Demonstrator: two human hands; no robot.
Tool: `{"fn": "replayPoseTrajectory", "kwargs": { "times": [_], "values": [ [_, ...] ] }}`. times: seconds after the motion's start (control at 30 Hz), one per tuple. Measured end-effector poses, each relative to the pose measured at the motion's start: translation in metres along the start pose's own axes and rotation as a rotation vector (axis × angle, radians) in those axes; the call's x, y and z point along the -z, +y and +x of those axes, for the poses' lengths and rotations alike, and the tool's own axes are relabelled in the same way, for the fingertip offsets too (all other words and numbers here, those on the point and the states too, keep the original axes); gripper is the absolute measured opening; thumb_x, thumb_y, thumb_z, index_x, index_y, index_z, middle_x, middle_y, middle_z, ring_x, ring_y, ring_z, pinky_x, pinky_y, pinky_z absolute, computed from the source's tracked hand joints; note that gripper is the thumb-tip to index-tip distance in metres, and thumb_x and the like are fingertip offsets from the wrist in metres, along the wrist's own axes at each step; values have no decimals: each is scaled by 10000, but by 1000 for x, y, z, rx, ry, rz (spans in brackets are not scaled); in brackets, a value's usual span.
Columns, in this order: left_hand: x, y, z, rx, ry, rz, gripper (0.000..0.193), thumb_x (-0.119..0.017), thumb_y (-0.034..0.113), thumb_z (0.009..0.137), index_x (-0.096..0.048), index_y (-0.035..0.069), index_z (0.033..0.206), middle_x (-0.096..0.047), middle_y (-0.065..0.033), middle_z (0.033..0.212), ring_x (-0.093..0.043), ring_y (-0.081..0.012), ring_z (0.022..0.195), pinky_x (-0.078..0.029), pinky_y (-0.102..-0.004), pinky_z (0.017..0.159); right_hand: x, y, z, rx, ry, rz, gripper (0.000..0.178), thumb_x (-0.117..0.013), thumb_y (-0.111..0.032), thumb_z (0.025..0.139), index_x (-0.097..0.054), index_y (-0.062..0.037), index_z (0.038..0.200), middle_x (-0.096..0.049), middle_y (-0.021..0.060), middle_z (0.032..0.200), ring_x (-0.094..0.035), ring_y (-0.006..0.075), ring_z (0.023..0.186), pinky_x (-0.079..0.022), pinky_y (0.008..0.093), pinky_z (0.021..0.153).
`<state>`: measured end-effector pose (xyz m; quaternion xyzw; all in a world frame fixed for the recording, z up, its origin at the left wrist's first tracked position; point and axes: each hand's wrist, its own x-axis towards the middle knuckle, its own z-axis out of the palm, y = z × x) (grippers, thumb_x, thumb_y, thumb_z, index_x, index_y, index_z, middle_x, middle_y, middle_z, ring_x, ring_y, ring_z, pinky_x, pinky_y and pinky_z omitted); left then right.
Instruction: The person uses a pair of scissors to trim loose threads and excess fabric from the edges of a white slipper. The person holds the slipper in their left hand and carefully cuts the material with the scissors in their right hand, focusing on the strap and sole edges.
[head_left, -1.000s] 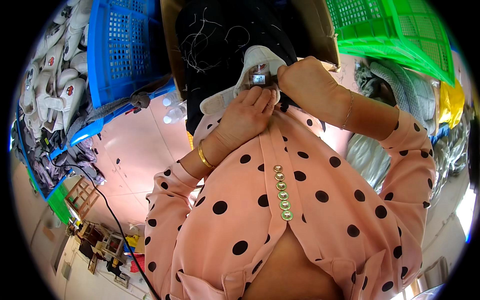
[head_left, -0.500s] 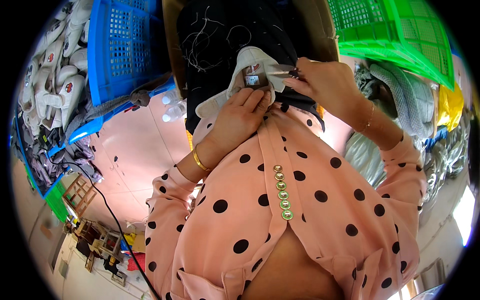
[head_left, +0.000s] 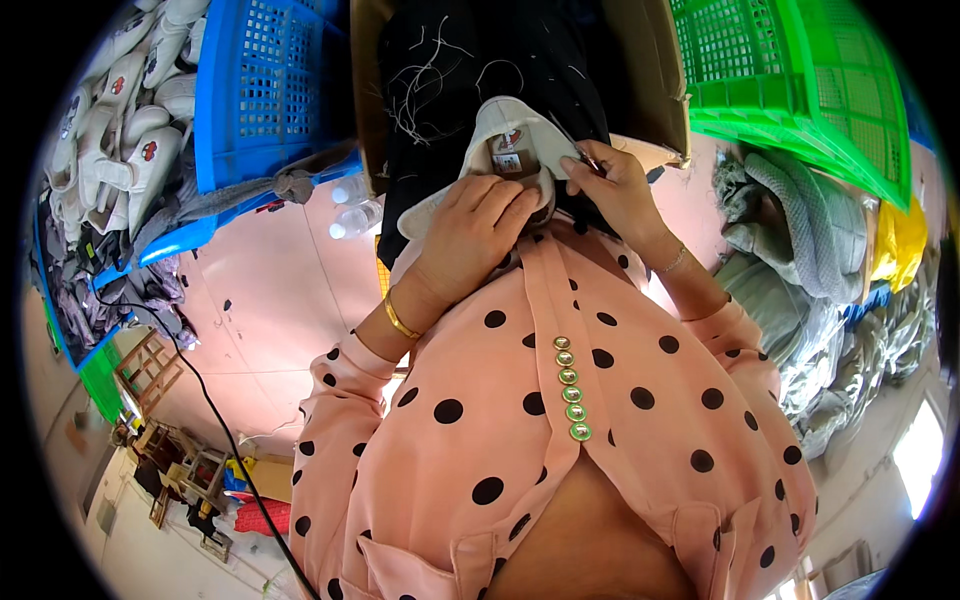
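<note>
A small white shoe upper (head_left: pixel 545 140) rests on my lap, with a label showing on its brown lining. My left hand (head_left: pixel 478 222) grips its near edge, fingers bent over the material. In my right hand (head_left: pixel 622 195) is a pair of thread snips (head_left: pixel 590 158), their dark handle between thumb and fingers. The thin blades lie along the right side of the upper; whether they touch it I cannot tell. Loose white threads (head_left: pixel 425 85) are scattered over my black trousers (head_left: pixel 560 60).
A cardboard box (head_left: pixel 672 90) stands beyond my lap. To the left are a blue crate (head_left: pixel 225 110), piled white shoe uppers (head_left: pixel 115 150), plastic bottles (head_left: pixel 355 218) and a black cable (head_left: pixel 222 425). On the right stand a green crate (head_left: pixel 805 80), grey fabric (head_left: pixel 800 215) and a yellow bag (head_left: pixel 902 245).
My right hand has drawn nearer to my body and turned, and the snips now point away from me along the upper's right side. My left hand keeps its hold.
</note>
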<state>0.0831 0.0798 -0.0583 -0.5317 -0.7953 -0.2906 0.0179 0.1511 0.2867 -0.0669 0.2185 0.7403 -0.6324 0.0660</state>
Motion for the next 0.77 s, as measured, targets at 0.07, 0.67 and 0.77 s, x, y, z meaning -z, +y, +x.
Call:
{"fn": "replayPoseTrajectory", "kwargs": {
  "times": [0.07,0.67,0.77],
  "values": [
    [8,-2,6,-22,55,82,314,-693,84,695,-659,57,1006,-623,-66,1016,-586,-244,992,-492,-386,863,-2,-9,-2,79,13,150,196,-620,-155,939,-624,26,1015,-597,34,750,-515,64,673,-437,237,616],
    [48,2,52,99,474,268,173,-572,195,719,-618,55,810,-526,-84,738,-498,-252,718,-380,-414,705,-1,-80,17,608,438,-195,196,-655,14,823,-637,4,1019,-639,44,864,-565,96,722,-483,256,662],
    [59,-16,60,106,496,329,78,-573,171,713,-572,93,720,-508,-80,713,-514,-218,738,-405,-390,750,-15,-67,28,477,310,-285,247,-662,-45,816,-618,-6,1055,-671,95,914,-633,148,805,-510,260,799]
  ]
}}
